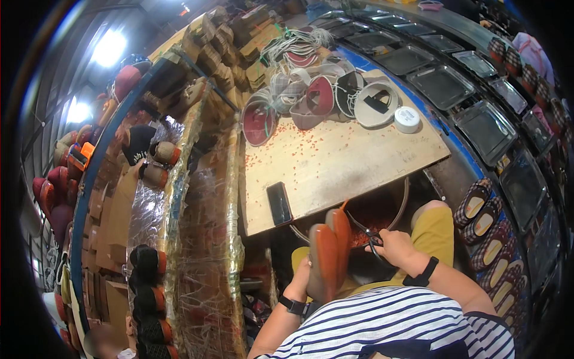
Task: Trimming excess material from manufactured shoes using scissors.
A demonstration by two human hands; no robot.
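Observation:
My left hand [301, 280] grips an orange-soled slipper [329, 251] from below, sole up, over my lap. My right hand [397, 245] holds black scissors [368, 234] whose blades point at the slipper's toe edge, where a thin orange strip sticks up. Under both hands is a round bin [382, 212] with red-orange trimmings in it. Both wrists wear black bands.
A wooden board [341, 161] strewn with red scraps holds a black phone [278, 203], a white round tub [407, 119] and a pile of slippers [317, 96]. Plastic-wrapped shelving with slippers stands left. Metal trays [487, 128] and plaid slippers [478, 203] run along the right.

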